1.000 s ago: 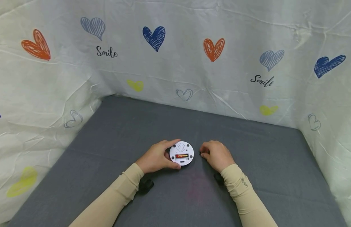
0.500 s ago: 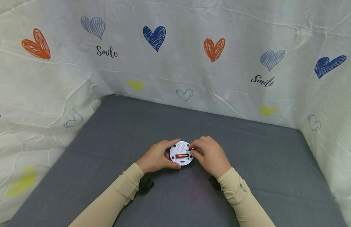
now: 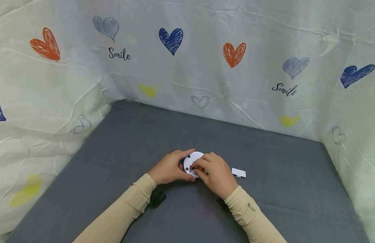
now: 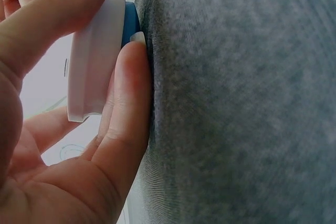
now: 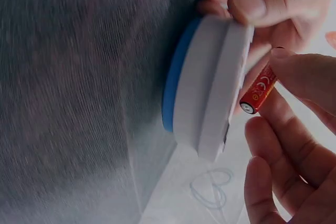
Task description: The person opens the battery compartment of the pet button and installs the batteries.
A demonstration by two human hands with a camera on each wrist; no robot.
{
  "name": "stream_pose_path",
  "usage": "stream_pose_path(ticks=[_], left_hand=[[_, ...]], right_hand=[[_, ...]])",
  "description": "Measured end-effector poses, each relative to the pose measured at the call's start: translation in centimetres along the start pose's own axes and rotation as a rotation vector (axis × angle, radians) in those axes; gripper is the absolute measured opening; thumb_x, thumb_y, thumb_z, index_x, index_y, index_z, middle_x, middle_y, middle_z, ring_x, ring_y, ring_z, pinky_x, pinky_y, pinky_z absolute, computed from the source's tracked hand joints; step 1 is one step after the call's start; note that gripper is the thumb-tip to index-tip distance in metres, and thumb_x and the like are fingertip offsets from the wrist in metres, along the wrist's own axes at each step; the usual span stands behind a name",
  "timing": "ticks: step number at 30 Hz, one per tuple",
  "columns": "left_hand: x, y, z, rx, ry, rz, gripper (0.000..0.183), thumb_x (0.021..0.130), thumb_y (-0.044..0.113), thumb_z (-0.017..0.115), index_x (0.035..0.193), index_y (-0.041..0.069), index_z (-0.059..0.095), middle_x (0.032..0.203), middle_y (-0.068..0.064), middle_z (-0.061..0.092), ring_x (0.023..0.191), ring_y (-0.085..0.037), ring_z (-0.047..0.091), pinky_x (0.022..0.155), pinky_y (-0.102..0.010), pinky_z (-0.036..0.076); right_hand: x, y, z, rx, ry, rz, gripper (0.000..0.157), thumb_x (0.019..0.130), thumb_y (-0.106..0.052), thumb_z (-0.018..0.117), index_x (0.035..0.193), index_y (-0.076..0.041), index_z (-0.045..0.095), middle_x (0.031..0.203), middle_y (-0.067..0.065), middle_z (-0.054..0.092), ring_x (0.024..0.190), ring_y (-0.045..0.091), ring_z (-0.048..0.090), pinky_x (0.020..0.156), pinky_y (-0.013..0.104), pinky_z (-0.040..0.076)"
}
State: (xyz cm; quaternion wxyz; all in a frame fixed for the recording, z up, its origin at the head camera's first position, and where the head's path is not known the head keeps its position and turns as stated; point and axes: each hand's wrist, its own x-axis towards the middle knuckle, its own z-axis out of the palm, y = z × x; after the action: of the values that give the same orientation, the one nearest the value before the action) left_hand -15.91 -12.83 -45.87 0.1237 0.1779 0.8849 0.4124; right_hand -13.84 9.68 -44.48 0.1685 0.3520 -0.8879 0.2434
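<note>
While the left hand (image 3: 170, 168) grips one round white device (image 3: 195, 157) by its rim, thumb and fingers spread apart and clamped on it, the right hand (image 3: 216, 173) pinches a red cylindrical battery (image 5: 261, 88) between thumb and fingertips, just beside the device's perforated face. The disc-shaped device is low over the middle of the grey cloth (image 3: 175, 128), perforated face upward, its single blue layer (image 5: 176, 77) toward the cloth. In the head view, the battery's long axis runs roughly left to right; in the right wrist view it slants, one flat end pointing down and left toward the device. Whether they touch cannot be told. One battery shows plainly; the right fingers cover part of the device, so a second cannot be confirmed. One white rectangular cover (image 3: 238, 172) lies on the cloth beyond the right hand, its long side running left to right. Two beige sleeves (image 3: 114, 212) cover the forearms. Behind, a pale curtain (image 3: 202, 77) carries printed hearts and the word "Smile" twice.
</note>
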Motion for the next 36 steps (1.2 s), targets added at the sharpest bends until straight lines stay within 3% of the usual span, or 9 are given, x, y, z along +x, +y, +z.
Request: stream_pose_path(ticks=[5, 11, 20, 25, 29, 36], left_hand=[[-0.1, -0.1, 0.0, 0.000, -0.004, 0.010, 0.105, 0.080, 0.040, 0.099, 0.167, 0.020, 0.044, 0.124, -0.005, 0.064, 0.090, -0.015, 0.058, 0.077, -0.027, 0.053], [0.0, -0.1, 0.0, -0.003, -0.012, 0.003, 0.105, 0.080, 0.042, 0.098, 0.168, 0.022, 0.043, 0.125, -0.005, 0.064, 0.090, -0.015, 0.058, 0.077, -0.028, 0.053], [-0.1, 0.1, 0.0, 0.005, -0.008, -0.004, 0.102, 0.081, 0.038, 0.098, 0.167, 0.023, 0.045, 0.121, -0.004, 0.064, 0.087, -0.014, 0.058, 0.075, -0.027, 0.053], [-0.1, 0.2, 0.2, 0.007, -0.007, -0.016, 0.103, 0.080, 0.035, 0.099, 0.167, 0.023, 0.045, 0.118, -0.005, 0.063, 0.085, -0.013, 0.060, 0.074, -0.026, 0.054], [-0.1, 0.3, 0.3, 0.002, -0.006, -0.024, 0.103, 0.080, 0.036, 0.099, 0.167, 0.024, 0.045, 0.120, -0.006, 0.063, 0.088, -0.013, 0.060, 0.075, -0.026, 0.054], [-0.1, 0.3, 0.4, 0.013, 0.003, -0.024, 0.102, 0.079, 0.036, 0.099, 0.166, 0.025, 0.047, 0.120, -0.005, 0.063, 0.088, -0.013, 0.060, 0.077, -0.027, 0.053]], right_hand=[[0.0, -0.4, 0.5, 0.009, 0.015, -0.030, 0.017, 0.088, -0.016, 0.091, 0.102, -0.021, 0.082, 0.101, -0.006, 0.075, 0.089, 0.016, 0.065, 0.079, 0.034, 0.055], [-0.2, -0.3, 0.9, -0.005, -0.013, -0.005, 0.016, 0.089, -0.016, 0.090, 0.102, -0.022, 0.082, 0.102, -0.006, 0.074, 0.091, 0.017, 0.065, 0.080, 0.035, 0.055], [-0.4, -0.1, 1.1, 0.011, 0.030, 0.045, 0.016, 0.090, -0.021, 0.091, 0.104, -0.021, 0.082, 0.095, -0.001, 0.066, 0.085, 0.017, 0.055, 0.073, 0.032, 0.048], [-0.6, -0.3, 1.1, -0.027, 0.093, 0.198, 0.047, 0.091, -0.040, 0.089, 0.129, -0.014, 0.076, 0.103, 0.007, 0.059, 0.088, 0.022, 0.047, 0.073, 0.033, 0.042], [-0.7, -0.5, 1.2, -0.078, 0.056, 0.333, 0.071, 0.090, -0.054, 0.085, 0.145, -0.012, 0.067, 0.105, 0.011, 0.056, 0.088, 0.022, 0.048, 0.071, 0.031, 0.040], [-0.7, -0.7, 1.3, -0.116, -0.016, 0.440, 0.079, 0.091, -0.064, 0.080, 0.148, -0.012, 0.065, 0.092, 0.009, 0.059, 0.068, 0.015, 0.044, 0.057, 0.027, 0.035]])
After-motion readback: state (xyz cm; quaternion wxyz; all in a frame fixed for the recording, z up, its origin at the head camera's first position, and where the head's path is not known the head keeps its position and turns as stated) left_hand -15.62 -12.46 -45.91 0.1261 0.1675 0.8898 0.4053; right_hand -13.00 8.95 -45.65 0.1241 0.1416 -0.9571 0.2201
